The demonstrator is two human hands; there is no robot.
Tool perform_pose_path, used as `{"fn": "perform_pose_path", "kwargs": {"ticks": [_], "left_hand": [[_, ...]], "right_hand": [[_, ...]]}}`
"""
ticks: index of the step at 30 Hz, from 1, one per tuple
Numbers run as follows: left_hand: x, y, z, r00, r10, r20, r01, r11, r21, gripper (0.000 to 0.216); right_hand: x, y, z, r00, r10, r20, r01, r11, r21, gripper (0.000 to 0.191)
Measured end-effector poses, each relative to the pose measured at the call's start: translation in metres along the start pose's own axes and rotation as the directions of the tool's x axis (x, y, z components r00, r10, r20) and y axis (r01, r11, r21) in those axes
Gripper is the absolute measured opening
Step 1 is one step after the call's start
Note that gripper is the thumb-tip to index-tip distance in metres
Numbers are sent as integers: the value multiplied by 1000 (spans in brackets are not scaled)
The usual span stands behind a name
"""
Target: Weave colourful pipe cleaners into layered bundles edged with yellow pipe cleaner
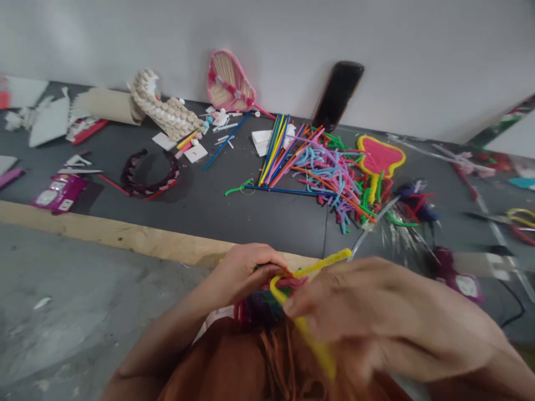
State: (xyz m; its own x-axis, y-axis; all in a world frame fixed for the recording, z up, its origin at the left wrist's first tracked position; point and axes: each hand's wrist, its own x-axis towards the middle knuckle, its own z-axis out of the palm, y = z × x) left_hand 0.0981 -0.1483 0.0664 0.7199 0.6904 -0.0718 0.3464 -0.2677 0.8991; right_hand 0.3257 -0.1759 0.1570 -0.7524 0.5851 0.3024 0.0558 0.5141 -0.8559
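Note:
A bent yellow pipe cleaner [324, 263] loops between my hands, close to my lap. My right hand [388, 314] is closed on it, with one end sticking up and the other hanging down, blurred by motion. My left hand [253, 270] pinches a small bunch of pipe cleaners [288, 282], where orange, pink and green show; its far side is hidden by my fingers. Below my hands lies a dark, multicoloured item [261, 309], too covered to make out. On the table beyond rests a heap of cut pipe cleaners [326, 170] in many colours.
Behind the heap a phone [339, 94] leans on the wall, near a pink fan-shaped piece [229, 83]. A dark braided headband [150, 175] and purple glue gun [61, 192] sit left. Scissors [507, 218] lie right. The table's wooden edge [167, 243] runs before me.

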Motion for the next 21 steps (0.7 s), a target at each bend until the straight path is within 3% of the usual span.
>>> {"fn": "perform_pose_path", "kwargs": {"ticks": [1,3,5,7,9,11,16,19,21], "left_hand": [[-3,-2,-1,999,41,-34,-40,999,19,18],[-10,-6,-4,978,168,-121,-162,985,62,18],[-16,-8,-6,936,295,-194,-281,955,99,16],[-22,-7,-6,891,395,-224,-381,919,104,12],[-27,-4,-5,856,466,-225,-448,885,126,7],[-31,1,-3,830,525,-191,-494,849,185,5],[-36,7,0,831,549,-89,-508,813,284,9],[-34,4,1,825,562,-56,-521,795,312,9],[-32,2,1,814,580,-35,-539,776,329,9]], "right_hand": [[-6,0,-2,1000,-19,7,19,998,54,22],[-21,5,-3,979,52,-197,-16,984,178,18],[-34,16,3,921,167,-351,-67,958,280,11],[-41,32,14,884,289,-368,-212,949,235,12],[-41,46,27,905,297,-303,-266,954,140,23],[-37,56,40,956,235,-177,-212,967,139,30],[-34,60,53,986,158,-44,-141,954,266,13],[-35,63,57,959,280,-40,-249,903,349,26],[-35,67,60,895,446,-8,-405,820,405,25]]}}
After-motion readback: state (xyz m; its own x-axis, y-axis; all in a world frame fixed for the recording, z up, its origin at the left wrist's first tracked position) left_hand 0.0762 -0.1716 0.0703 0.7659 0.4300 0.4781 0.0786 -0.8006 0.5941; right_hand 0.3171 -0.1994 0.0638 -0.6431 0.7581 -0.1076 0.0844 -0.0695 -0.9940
